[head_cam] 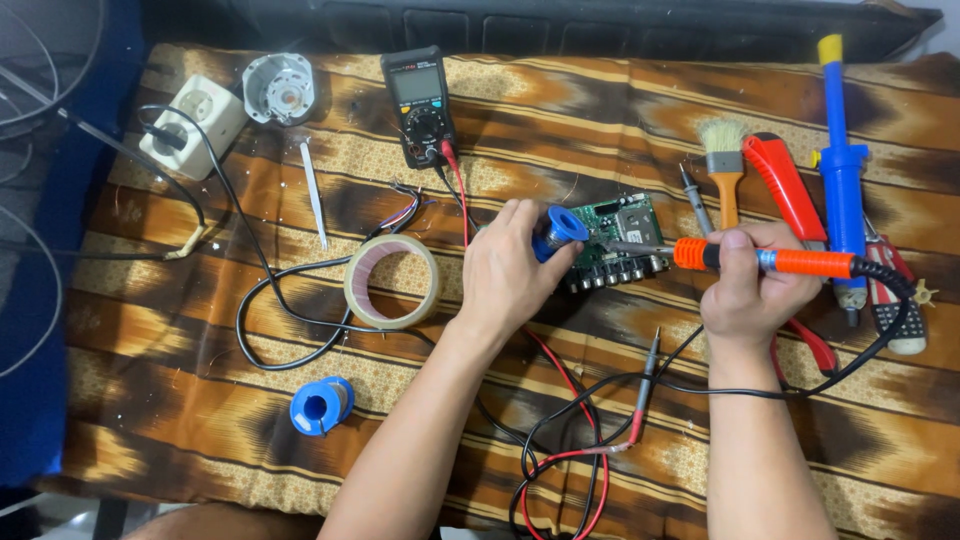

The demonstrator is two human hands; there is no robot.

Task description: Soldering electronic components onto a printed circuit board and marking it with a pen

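Note:
My left hand [505, 275] grips a blue solder spool [560, 230] at the left edge of a green circuit board [625, 235]. My right hand [745, 285] holds an orange and blue soldering iron [790, 262] level, its metal tip [630, 246] pointing left and resting over the board. The iron's black cord [880, 330] loops down to the right. The board lies on a brown patterned cloth [200, 400], with a row of dark connectors along its near edge.
A black multimeter [420, 105] sits at the back, its red and black leads [570, 440] trailing to the near edge. Tape roll [392, 282], second blue spool [322, 405], tweezers [314, 190], white socket [192, 125], brush [724, 165], red pliers [785, 185], blue desoldering pump [842, 160].

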